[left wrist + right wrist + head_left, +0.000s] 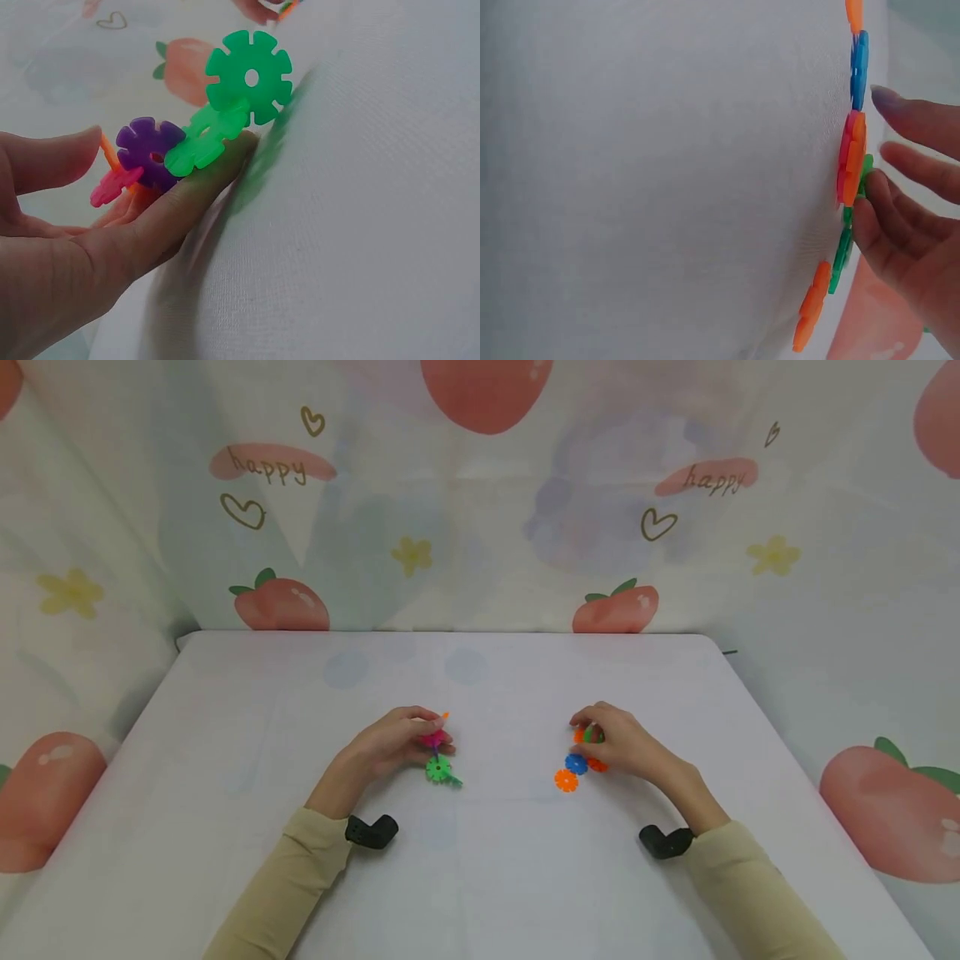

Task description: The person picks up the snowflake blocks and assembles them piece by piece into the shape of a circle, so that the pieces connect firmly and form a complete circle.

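My left hand (401, 739) holds a joined chain of notched plastic discs a little above the table. In the left wrist view the chain runs from an orange disc (110, 154) by the thumb, through a pink disc (116, 185), a purple disc (150, 154) and a light green disc (206, 139), to a darker green disc (262, 71). My right hand (622, 743) is over more discs at table level. Its lower fingertips touch a green disc (866, 169), while its thumb stands apart beside a blue disc (860, 71). Overlapping pink and orange discs (855, 154) sit between.
A white cloth covers the table (495, 868). An orange disc (566, 780) lies nearest the person in the right group; another orange disc (810, 307) is at its far end. A patterned backdrop (480, 510) stands behind the table. Each wrist bears a black camera (372, 832).
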Demonstrator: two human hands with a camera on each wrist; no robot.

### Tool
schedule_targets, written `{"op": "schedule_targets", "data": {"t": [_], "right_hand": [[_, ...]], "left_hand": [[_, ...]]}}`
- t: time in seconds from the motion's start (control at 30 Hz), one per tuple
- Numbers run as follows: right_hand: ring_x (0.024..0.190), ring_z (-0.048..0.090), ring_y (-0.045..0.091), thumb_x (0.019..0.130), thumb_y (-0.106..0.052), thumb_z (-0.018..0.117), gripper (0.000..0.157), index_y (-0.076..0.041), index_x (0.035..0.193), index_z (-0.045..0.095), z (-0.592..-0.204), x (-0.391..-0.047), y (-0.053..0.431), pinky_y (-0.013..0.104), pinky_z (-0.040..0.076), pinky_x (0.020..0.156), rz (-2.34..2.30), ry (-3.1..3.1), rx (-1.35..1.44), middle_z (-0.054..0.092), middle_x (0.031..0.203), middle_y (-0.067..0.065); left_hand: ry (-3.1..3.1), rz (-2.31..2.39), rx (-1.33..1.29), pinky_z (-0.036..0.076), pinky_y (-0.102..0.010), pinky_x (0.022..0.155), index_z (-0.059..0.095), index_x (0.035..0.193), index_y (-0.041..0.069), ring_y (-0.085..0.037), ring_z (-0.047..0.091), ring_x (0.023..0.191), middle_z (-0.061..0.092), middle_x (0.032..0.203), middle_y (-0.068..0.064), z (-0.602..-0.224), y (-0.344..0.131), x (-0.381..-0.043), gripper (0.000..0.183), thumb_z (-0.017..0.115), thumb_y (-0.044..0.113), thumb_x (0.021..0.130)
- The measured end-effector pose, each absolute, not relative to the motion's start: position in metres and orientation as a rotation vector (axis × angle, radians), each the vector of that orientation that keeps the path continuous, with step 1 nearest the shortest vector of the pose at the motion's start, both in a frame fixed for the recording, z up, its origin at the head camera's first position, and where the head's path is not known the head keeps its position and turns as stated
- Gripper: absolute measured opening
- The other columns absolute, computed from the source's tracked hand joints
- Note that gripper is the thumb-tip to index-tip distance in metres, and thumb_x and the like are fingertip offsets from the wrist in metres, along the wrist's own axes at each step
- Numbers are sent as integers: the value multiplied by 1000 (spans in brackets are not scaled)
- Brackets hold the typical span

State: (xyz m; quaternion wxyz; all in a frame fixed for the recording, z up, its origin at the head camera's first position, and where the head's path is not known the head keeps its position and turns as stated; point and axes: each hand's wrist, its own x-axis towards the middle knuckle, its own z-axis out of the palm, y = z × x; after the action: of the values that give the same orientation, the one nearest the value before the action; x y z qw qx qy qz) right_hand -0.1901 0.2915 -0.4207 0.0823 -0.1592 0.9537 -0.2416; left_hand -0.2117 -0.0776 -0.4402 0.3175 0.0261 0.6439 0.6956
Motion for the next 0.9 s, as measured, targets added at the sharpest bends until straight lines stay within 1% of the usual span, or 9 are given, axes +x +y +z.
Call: {"op": "schedule_targets", "data": {"t": [0.13, 0.3, 0.47, 0.57, 0.63, 0.77, 0.9], "right_hand": [[86, 56, 22, 89, -13, 80, 34, 4, 116, 68, -421, -193, 290, 29, 51, 74, -696, 2869, -441, 63, 102, 14], [85, 55, 22, 90, -10, 78, 22, 3, 107, 71, -421, -197, 288, 28, 50, 71, -667, 2861, -415, 63, 95, 11], [86, 57, 22, 90, -10, 78, 19, 2, 104, 71, -422, -200, 288, 33, 52, 77, -649, 2852, -423, 65, 94, 10], [86, 57, 22, 90, -11, 79, 18, 1, 102, 72, -421, -202, 289, 35, 51, 78, -637, 2846, -430, 65, 92, 9], [85, 56, 21, 89, -13, 80, 16, -1, 98, 72, -421, -203, 289, 33, 50, 77, -629, 2843, -429, 64, 90, 7], [80, 53, 19, 91, -13, 78, 9, -5, 91, 73, -419, -203, 289, 28, 48, 68, -667, 2842, -414, 62, 85, 4], [76, 52, 19, 93, -14, 76, 8, -7, 91, 73, -415, -202, 286, 25, 43, 61, -784, 2846, -403, 62, 82, 3]], "left_hand": [[1685, 1818, 98, 60, -38, 94, 45, 129, -8, -23, 75, 99, 75, 95, -7, -440, -79, -212, 32, 53, 13, 106], [1693, 1794, 105, 59, -41, 97, 44, 132, -8, -24, 75, 99, 75, 98, -8, -437, -81, -212, 34, 52, 13, 106], [1699, 1785, 87, 59, -40, 95, 44, 133, -8, -24, 75, 100, 75, 101, -10, -437, -82, -213, 34, 52, 12, 106], [1705, 1780, 86, 60, -39, 94, 44, 135, -8, -23, 75, 100, 75, 104, -11, -437, -82, -214, 36, 52, 11, 106], [1711, 1777, 83, 60, -39, 93, 43, 138, -7, -23, 74, 100, 74, 105, -12, -438, -83, -214, 38, 51, 12, 106], [1714, 1771, 88, 61, -39, 92, 43, 144, -4, -23, 74, 99, 73, 108, -12, -437, -84, -213, 42, 52, 13, 106], [1727, 1754, 110, 61, -38, 92, 44, 144, -3, -21, 74, 97, 72, 113, -14, -436, -84, -212, 43, 52, 15, 107]]}}
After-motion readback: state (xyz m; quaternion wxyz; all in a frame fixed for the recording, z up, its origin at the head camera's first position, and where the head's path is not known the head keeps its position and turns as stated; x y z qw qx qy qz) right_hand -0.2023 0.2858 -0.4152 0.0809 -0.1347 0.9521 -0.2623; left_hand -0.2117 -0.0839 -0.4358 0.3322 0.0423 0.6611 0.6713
